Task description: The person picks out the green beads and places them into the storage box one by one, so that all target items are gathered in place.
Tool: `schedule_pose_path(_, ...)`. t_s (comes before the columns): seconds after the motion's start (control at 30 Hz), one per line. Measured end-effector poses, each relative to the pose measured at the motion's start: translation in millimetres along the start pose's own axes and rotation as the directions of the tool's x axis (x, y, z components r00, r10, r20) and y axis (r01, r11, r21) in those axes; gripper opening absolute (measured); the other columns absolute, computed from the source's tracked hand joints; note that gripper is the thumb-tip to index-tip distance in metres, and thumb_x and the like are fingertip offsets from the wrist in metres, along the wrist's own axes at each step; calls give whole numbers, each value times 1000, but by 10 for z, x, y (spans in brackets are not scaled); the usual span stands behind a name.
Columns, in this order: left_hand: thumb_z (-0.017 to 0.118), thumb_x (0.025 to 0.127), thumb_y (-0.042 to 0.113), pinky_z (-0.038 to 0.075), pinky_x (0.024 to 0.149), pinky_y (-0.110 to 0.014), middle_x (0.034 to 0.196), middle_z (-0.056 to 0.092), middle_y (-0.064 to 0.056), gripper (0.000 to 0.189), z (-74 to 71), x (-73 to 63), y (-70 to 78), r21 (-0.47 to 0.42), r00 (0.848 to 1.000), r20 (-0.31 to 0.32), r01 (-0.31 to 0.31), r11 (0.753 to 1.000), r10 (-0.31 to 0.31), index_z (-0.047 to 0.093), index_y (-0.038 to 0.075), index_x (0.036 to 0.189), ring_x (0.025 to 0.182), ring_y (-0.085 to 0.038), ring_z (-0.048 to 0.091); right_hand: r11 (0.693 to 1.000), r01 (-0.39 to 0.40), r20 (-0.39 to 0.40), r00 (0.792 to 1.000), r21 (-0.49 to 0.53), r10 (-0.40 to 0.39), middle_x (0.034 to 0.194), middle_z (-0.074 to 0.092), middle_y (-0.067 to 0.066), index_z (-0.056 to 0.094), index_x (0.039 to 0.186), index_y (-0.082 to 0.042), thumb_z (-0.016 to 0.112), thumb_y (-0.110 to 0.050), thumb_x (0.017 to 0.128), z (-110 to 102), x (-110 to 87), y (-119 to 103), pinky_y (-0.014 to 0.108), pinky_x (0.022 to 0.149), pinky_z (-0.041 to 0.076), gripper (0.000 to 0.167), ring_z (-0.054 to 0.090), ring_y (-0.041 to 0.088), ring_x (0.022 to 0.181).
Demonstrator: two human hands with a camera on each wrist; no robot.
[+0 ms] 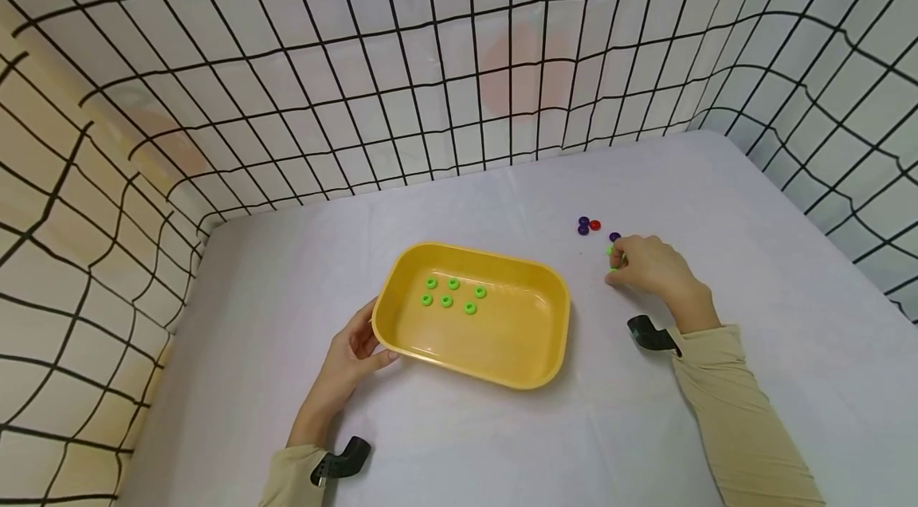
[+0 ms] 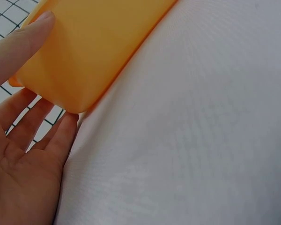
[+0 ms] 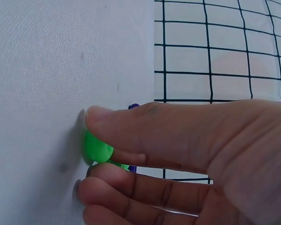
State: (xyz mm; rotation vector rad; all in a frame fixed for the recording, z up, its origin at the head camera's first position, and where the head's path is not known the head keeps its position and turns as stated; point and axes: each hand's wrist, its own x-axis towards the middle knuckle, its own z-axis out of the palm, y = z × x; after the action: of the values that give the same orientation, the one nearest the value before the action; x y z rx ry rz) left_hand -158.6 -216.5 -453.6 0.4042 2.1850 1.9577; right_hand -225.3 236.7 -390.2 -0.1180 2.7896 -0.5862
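Note:
A yellow plastic tray (image 1: 512,332) sits in the middle of the white-covered table. Several small green ring beads (image 1: 469,308) lie in it toward its left end. My left hand (image 1: 346,359) grips the tray's left end, thumb on the near wall and fingers around the corner. Right of the tray, my right hand (image 1: 661,268) is low at the tabletop. In the right wrist view a green bead (image 3: 97,147) is between its thumb and index finger. Another green bead (image 3: 119,165) shows partly behind the fingers. A dark purple bead (image 1: 614,237) lies just beyond the fingertips.
Two more purple beads (image 1: 583,230) and a red bead (image 1: 595,225) lie together a little farther back and left of the right hand. A black wire grid (image 1: 430,76) stands along the back of the table and continues down both sides.

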Motion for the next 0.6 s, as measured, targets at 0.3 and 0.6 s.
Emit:
schedule_pose_path(0.3,76,82,-1,42,106,-17,154,39,-18,83,0,-1,-3,-7,1000,1,-7,1000,7,33,5,153,131,-11,50,1000,19,1,1000,-3,-19,79,60,9,62,88,-3,76,-14,82,7,4,4,34,60,43,19,52,26,72)
schedule_pose_path(0.6,76,82,-1,42,106,-17,154,39,-19,83,2,0,-10,-2,1000,-2,-7,1000,7,33,5,153,131,-11,51,1000,28,-15,1000,-2,-28,78,60,9,62,87,-3,75,-13,82,0,-18,-6,34,60,43,17,53,25,71)
